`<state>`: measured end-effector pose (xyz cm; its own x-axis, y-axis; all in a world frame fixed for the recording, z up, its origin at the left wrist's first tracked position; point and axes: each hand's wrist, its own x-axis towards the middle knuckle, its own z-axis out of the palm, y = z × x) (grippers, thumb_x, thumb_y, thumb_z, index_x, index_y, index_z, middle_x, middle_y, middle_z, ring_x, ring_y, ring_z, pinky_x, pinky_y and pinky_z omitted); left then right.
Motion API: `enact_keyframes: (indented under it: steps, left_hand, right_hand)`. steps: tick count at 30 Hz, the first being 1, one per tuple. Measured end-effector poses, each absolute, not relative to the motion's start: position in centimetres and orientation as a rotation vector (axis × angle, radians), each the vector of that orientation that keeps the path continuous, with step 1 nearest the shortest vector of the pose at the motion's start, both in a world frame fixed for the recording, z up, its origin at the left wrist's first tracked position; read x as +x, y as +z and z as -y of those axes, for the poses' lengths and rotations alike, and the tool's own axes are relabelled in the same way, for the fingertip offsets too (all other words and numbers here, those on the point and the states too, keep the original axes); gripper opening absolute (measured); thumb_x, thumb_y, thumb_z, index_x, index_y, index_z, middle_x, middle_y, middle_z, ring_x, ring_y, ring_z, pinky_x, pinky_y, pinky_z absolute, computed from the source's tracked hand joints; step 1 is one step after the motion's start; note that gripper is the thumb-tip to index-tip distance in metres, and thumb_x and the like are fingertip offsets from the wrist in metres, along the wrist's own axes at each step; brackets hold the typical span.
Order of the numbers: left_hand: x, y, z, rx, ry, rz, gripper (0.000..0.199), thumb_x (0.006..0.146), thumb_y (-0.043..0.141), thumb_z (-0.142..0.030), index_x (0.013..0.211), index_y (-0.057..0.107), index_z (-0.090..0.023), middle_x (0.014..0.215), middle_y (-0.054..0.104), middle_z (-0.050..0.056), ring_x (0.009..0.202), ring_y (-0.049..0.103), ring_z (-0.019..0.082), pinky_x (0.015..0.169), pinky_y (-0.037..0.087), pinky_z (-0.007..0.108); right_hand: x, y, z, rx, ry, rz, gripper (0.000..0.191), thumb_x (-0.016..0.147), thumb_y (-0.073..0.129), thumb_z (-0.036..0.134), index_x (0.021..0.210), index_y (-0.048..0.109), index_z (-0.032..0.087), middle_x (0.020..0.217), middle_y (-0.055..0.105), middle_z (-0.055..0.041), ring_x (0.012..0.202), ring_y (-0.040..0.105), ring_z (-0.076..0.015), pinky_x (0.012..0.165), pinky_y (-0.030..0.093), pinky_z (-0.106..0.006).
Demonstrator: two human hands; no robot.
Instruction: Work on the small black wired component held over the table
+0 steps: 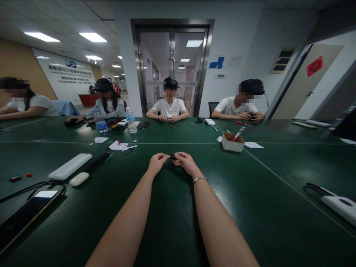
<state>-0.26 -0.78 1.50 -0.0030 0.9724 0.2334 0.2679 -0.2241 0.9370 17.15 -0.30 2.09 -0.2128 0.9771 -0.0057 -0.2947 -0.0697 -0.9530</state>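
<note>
In front of me, just above or on the green table (pixel 178 207), both hands meet at a small black stick with a silver metal end (pixel 172 157), which looks like a USB stick. My left hand (pixel 157 163) pinches the silver end between thumb and fingertips. The black body sits in the closed fingertips of my right hand (pixel 185 162), which wears a bangle (pixel 200 180) at the wrist. Fingers cover part of the stick, so its exact shape is hard to make out.
To the left lie a phone (pixel 30 211), a white power bank (pixel 70 167) and a white rounded case (pixel 79 179). A small box (pixel 233 144) stands ahead right, bottles (pixel 131 120) ahead left. Several people sit across the table. Another white device (pixel 340 207) lies far right.
</note>
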Motion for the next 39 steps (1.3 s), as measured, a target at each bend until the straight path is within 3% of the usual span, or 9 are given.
enact_keyframes:
  steps: [7,14,18,22,27,31,35,39]
  left_hand:
    - [-0.31,2.1,1.16,1.572,1.368,-1.134,0.026,0.069,0.068,-0.033,0.091,0.067,-0.018,0.093,0.069,0.007,0.088,0.063,0.019,0.079,0.048,0.031]
    - [0.03,2.25,1.39,1.492,1.314,-1.194,0.03,0.077,0.06,-0.041,0.092,0.066,-0.015,0.073,0.067,0.005,0.069,0.061,0.016,0.065,0.047,0.028]
    - [0.05,1.75,0.88,1.507,1.386,-1.179,0.028,0.072,0.065,-0.037,0.089,0.066,-0.016,0.081,0.067,0.005,0.074,0.061,0.016,0.069,0.047,0.028]
    - [0.03,1.63,0.76,1.468,1.37,-1.197,0.029,0.075,0.062,-0.041,0.09,0.065,-0.016,0.075,0.066,0.005,0.07,0.061,0.016,0.066,0.047,0.028]
    - [-0.02,1.78,0.89,1.518,1.388,-1.207,0.027,0.072,0.066,-0.035,0.091,0.066,-0.016,0.087,0.068,0.007,0.079,0.062,0.017,0.072,0.047,0.029]
    - [0.01,1.82,0.95,1.498,1.336,-1.175,0.03,0.076,0.061,-0.04,0.091,0.065,-0.015,0.08,0.068,0.006,0.074,0.062,0.017,0.068,0.047,0.029]
    - [-0.04,1.98,1.13,1.543,1.331,-1.18,0.029,0.073,0.064,-0.036,0.093,0.066,-0.016,0.089,0.068,0.007,0.081,0.062,0.017,0.072,0.047,0.029]
    - [0.0,2.14,1.27,1.514,1.299,-1.205,0.03,0.077,0.059,-0.04,0.092,0.065,-0.015,0.078,0.067,0.006,0.071,0.061,0.016,0.065,0.047,0.029]
  right_hand:
    - [17.23,2.24,0.53,-0.867,1.522,1.1,0.02,0.074,0.073,0.023,0.087,0.063,0.011,0.064,0.068,-0.0059,0.055,0.063,-0.0106,0.053,0.053,-0.02]
    - [17.19,2.19,0.46,-0.898,1.513,1.111,0.021,0.073,0.074,0.024,0.086,0.063,0.012,0.064,0.068,-0.0057,0.056,0.064,-0.0114,0.054,0.053,-0.022]
    - [17.24,2.25,0.53,-0.892,1.515,1.113,0.02,0.074,0.073,0.023,0.087,0.064,0.011,0.065,0.068,-0.0061,0.055,0.063,-0.0108,0.054,0.053,-0.021]
    - [17.26,2.28,0.55,-0.903,1.512,1.119,0.018,0.075,0.073,0.022,0.086,0.064,0.011,0.064,0.068,-0.0066,0.056,0.064,-0.0116,0.055,0.053,-0.021]
    - [17.18,2.26,0.48,-0.904,1.512,1.111,0.017,0.075,0.072,0.021,0.086,0.064,0.012,0.066,0.068,-0.007,0.058,0.064,-0.0123,0.056,0.053,-0.022]
    - [17.08,2.31,0.5,-0.911,1.517,1.108,0.016,0.076,0.072,0.02,0.087,0.063,0.011,0.064,0.067,-0.0065,0.058,0.065,-0.0122,0.056,0.053,-0.021]
    - [17.09,2.49,0.6,-0.924,1.521,1.114,0.015,0.077,0.07,0.019,0.087,0.063,0.011,0.064,0.067,-0.0064,0.056,0.064,-0.0112,0.055,0.053,-0.02]
    - [17.12,2.57,0.64,-0.925,1.525,1.121,0.016,0.076,0.071,0.019,0.087,0.063,0.011,0.064,0.067,-0.0062,0.056,0.063,-0.0108,0.054,0.052,-0.02]
